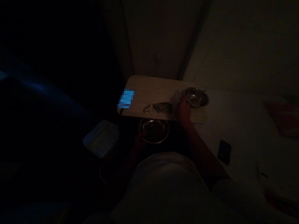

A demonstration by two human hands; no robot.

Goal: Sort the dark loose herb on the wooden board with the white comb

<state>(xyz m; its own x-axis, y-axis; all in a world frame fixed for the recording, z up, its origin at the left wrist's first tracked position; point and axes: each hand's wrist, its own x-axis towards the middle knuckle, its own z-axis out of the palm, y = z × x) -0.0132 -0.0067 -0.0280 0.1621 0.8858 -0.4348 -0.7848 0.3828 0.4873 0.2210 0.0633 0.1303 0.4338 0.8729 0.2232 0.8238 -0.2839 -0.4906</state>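
Note:
In dim light, my left hand (140, 138) grips the near-left rim of a round metal bowl (167, 133), held just below the front edge of a small wooden table (149, 84). Dark seed-like grains (162, 107) lie in a loose heap on the tabletop above that bowl. My right hand (183, 110) is closed around a pale, flat piece with slots (177, 95), standing upright at the right end of the heap. Behind this hand sits a second metal bowl (202, 99); its contents are too dark to name.
A blurred-out glowing blue rectangle (126, 98) is at the table's left end. To the right, a dark phone (224, 151) lies on a pale surface, with a reddish item (283, 116) farther off. A pale box-like object (101, 138) stands low at left. A wall socket (155, 56) is behind.

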